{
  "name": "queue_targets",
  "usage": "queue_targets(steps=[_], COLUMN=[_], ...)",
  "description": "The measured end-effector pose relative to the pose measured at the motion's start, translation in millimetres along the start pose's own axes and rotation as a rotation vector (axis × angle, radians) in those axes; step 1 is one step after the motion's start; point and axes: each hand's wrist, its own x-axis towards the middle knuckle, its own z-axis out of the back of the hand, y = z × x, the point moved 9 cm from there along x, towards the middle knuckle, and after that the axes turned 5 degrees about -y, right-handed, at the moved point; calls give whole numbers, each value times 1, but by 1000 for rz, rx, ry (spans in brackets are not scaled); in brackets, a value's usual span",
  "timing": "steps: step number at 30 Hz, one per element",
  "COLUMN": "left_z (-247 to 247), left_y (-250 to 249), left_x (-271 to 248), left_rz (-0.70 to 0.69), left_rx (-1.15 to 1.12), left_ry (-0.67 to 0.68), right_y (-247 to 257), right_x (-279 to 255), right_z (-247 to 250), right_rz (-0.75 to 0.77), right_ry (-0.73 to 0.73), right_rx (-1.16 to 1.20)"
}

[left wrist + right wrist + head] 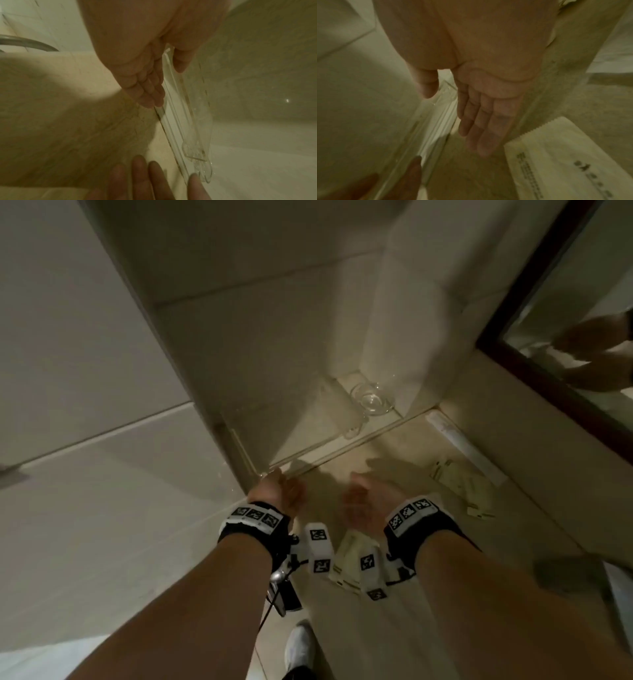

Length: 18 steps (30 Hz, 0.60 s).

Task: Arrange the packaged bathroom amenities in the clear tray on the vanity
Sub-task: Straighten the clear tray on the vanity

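Head view checked: found clear tray (342, 440) on counter (513, 525), pushed into back left corner against wall tiles, with clear glass (371, 398) standing in its far right corner. Logged left hand (281, 491) at tray's near left corner and right hand (370, 501) just beside near wall, palm turned inward. Noted cream packets (462, 484) lying loose on counter to right of tray, outside it, and long white packet (462, 443) lying along base of dark-framed mirror (548, 371). Spotted one more cream packet (346, 563) on counter beneath the two wrists, partly hidden by marker-tagged wristbands (255, 517). Saw no packet inside tray in any view. Left wrist view checked: found thumb (181, 63) inside tray wall (171, 108) and fingers (149, 92) laid along outside of it, so recorded left grip as pinching tray wall between them. Saw glass (202, 169) through far end of wall, and fingertips of other hand (137, 175) at bottom edge. Right wrist view checked: found fingers (488, 128) straight and together, thumb (428, 83) spread apart, nothing held, so recorded right grip as open. Could not tell whether right hand touches tray. Noted printed packet with serrated edge (565, 162) flat on counter just right of fingertips, apart from them. Lettering on packet too blurred to read.
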Motion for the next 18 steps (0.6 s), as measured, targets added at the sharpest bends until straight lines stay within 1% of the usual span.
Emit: queue_targets(steps=[1,5,7,10,13,15,18], left_z=[-2,-6,-3,-3,-5,-4,0], left_y=[1,-1,1,0,0,-1,-2], left_x=[3,13,19,25,27,28,35], left_rz=[16,-16,-13,-23,-32,-48,-43], left_rx=[-12,-45,-58,-82,-130,-163,-244], left_ry=[7,-8,-44,-76,-95,-121,-170], right_y=[-3,-17,-19,-25,-26,-16,16], right_x=[1,9,13,7,9,14,24], right_z=[-6,-17,-11,4,21,26,20], right_rz=[-26,-90,-88,-136,-173,-156,-50], right_ry=[28,115,83,59,46,11,-53], right_rx=[-47,-213,-274,-337,-447,-455,-333])
